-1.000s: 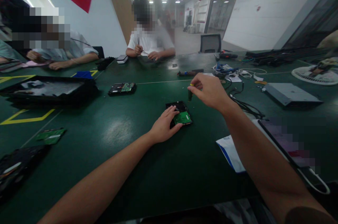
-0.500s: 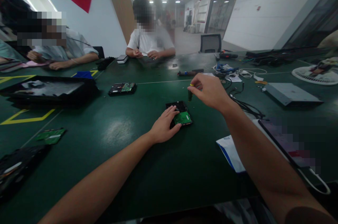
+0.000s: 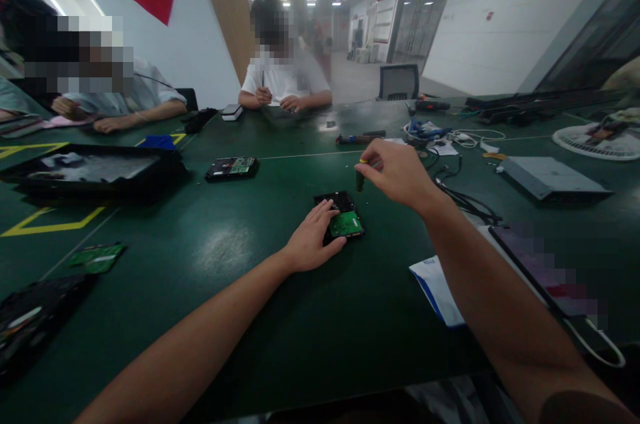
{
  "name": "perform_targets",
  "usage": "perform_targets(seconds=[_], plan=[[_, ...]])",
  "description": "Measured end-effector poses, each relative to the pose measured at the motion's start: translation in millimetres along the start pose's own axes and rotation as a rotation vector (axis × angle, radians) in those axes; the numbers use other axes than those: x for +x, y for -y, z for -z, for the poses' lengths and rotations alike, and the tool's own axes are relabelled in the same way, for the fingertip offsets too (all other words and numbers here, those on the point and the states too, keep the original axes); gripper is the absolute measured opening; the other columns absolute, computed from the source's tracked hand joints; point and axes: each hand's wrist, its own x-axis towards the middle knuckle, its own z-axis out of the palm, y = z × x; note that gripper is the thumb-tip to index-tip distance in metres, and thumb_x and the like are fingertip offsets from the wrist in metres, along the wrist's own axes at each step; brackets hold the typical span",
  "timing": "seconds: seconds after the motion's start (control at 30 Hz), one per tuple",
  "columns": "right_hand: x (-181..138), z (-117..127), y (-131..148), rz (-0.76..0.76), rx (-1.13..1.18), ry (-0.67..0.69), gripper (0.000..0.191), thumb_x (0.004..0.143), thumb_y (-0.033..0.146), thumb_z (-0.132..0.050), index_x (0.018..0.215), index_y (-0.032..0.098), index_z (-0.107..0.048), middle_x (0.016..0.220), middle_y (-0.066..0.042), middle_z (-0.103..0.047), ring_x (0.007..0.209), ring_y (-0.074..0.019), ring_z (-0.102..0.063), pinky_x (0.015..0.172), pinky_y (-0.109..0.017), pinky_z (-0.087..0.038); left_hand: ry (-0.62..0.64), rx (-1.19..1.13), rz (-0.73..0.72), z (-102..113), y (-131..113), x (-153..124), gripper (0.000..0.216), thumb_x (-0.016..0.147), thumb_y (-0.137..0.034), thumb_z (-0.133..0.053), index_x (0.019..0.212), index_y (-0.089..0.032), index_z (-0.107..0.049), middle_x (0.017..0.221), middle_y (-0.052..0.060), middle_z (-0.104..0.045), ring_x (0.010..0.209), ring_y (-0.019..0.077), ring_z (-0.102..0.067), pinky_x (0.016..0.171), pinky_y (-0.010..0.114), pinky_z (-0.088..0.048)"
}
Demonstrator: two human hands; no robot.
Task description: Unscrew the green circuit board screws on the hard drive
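Note:
A hard drive (image 3: 347,223) with a green circuit board and a black casing lies on the table in front of me. My left hand (image 3: 316,237) rests on its left side, fingers stretched out over the casing and thumb along the near edge. Just beyond the drive's right far corner, my right hand (image 3: 395,171) is closed in a pinch round a screwdriver (image 3: 359,181) with a dark handle and a yellow end. The screwdriver stands upright, apart from the drive as far as I can see. Its tip is too small to make out. Tiny bits lie near it.
On the dark green table are another hard drive (image 3: 231,168), a black tray (image 3: 95,174), a loose green circuit board (image 3: 97,257), a grey metal box (image 3: 554,179), black cables (image 3: 467,203), a white packet (image 3: 439,291) and a tablet (image 3: 540,271). Two people sit across the table.
My hands and the hard drive stay almost in place; the screwdriver remains upright in my right hand. The person opposite has raised one hand slightly.

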Motion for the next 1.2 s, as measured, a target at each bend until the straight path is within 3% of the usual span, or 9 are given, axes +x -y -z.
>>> perform_targets(seconds=[1.2], plan=[[-0.5, 4.0, 4.3, 0.007, -0.012, 0.02, 0.011, 0.089, 0.028, -0.068, 0.096, 0.02, -0.064, 0.094, -0.007, -0.074, 0.084, -0.0236, -0.068, 0.077, -0.036, -0.05, -0.025, -0.003, 0.0, -1.6, 0.1, 0.6, 0.058, 0.098, -0.046, -0.056, 0.147, -0.015, -0.048, 0.167, 0.017, -0.034, 0.159, 0.0315, -0.025, 0.13, 0.053, -0.025]])
